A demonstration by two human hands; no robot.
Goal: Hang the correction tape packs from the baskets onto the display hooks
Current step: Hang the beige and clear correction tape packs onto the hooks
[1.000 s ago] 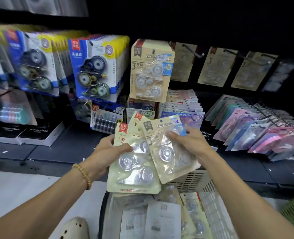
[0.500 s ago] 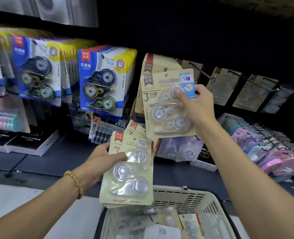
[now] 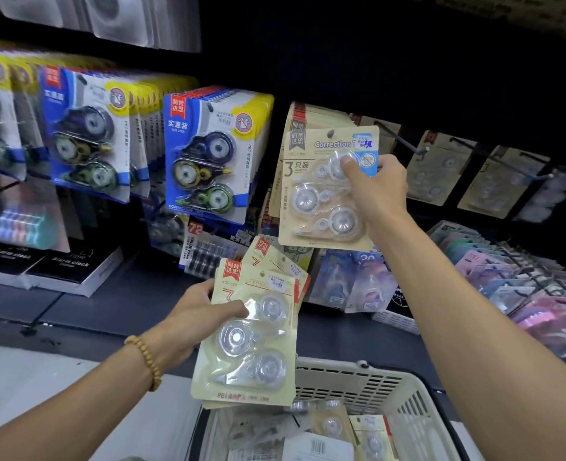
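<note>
One beige three-piece correction tape pack (image 3: 324,191), held up at the display by the right hand (image 3: 379,191), thumb pinching its blister front near the top right. Its hang hole sits at a hook tip in front of the row of matching beige packs (image 3: 303,116); whether the hook is through cannot be told.

Several more packs, fanned (image 3: 251,331), gripped by the left hand (image 3: 201,314) along their left edge, held low above the cream basket (image 3: 368,380). Further packs lie inside the basket.

Risks, as judged:
- Hole missing the hook tip: a one-sided grip lets the card twist; released early, it would drop.
- Fan slipping: slick blisters, a single edge grip, attention elsewhere.
- Snagging the neighbouring blue-and-yellow tape packs (image 3: 208,158), which hang just beside.
- Bare hook (image 3: 407,144) to the right projects near the wrist.
</note>
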